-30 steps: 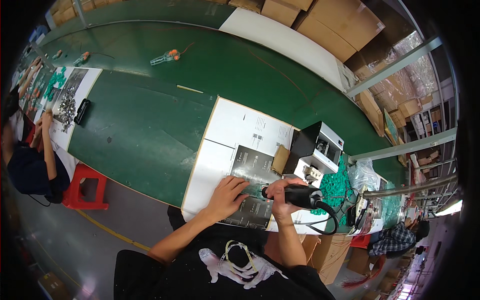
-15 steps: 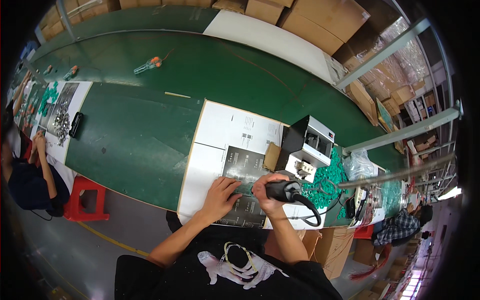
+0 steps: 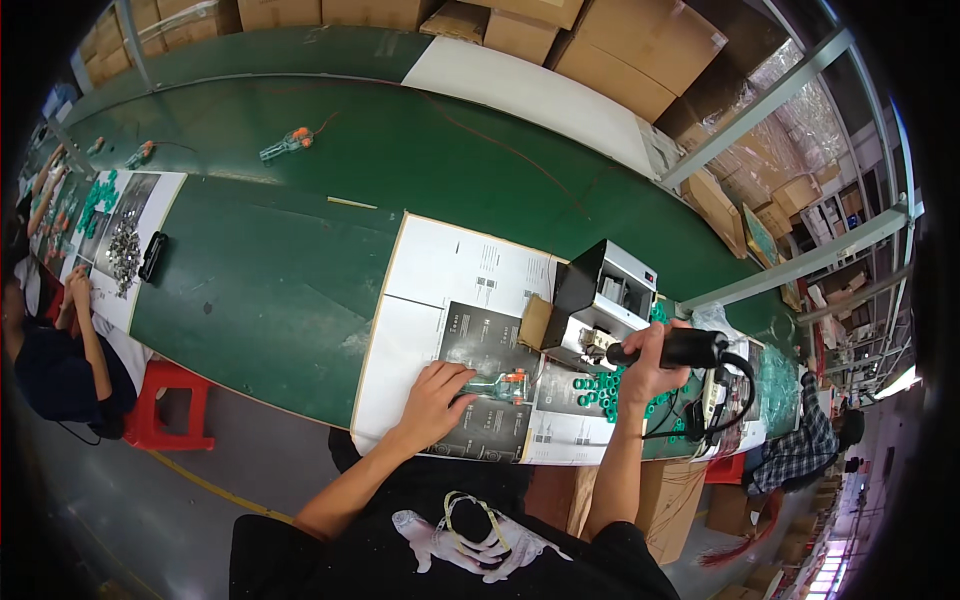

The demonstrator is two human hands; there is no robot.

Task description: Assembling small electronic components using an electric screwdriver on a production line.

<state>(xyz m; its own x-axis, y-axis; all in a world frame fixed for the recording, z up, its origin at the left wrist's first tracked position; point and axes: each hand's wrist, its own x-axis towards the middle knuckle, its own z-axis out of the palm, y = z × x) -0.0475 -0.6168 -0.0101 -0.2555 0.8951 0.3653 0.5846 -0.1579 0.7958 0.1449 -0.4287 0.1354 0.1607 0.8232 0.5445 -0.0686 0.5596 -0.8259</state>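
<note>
My right hand (image 3: 652,372) grips a black electric screwdriver (image 3: 690,348) with a thick cord. The screwdriver's tip points left, at the front of a black-and-silver screw feeder (image 3: 608,300); I cannot tell whether it touches. My left hand (image 3: 436,402) rests on a dark printed sheet (image 3: 490,335), its fingers closed on one end of a see-through teal plastic piece (image 3: 497,386) with an orange end. That piece lies on its side, the orange end toward the feeder. Green plastic rings (image 3: 600,388) lie loose in a pile between the feeder and my right forearm.
A brown cardboard flap (image 3: 535,322) stands against the feeder's left side. Farther off on the green table (image 3: 260,260) lies another teal-and-orange piece (image 3: 288,144) with a red wire. A metal rack post (image 3: 800,265) crosses at right. Co-workers sit at both ends, one near a red stool (image 3: 170,400).
My right hand has carried the screwdriver right and away from the teal piece, over to the feeder. The teal piece is now uncovered. My left hand has barely moved.
</note>
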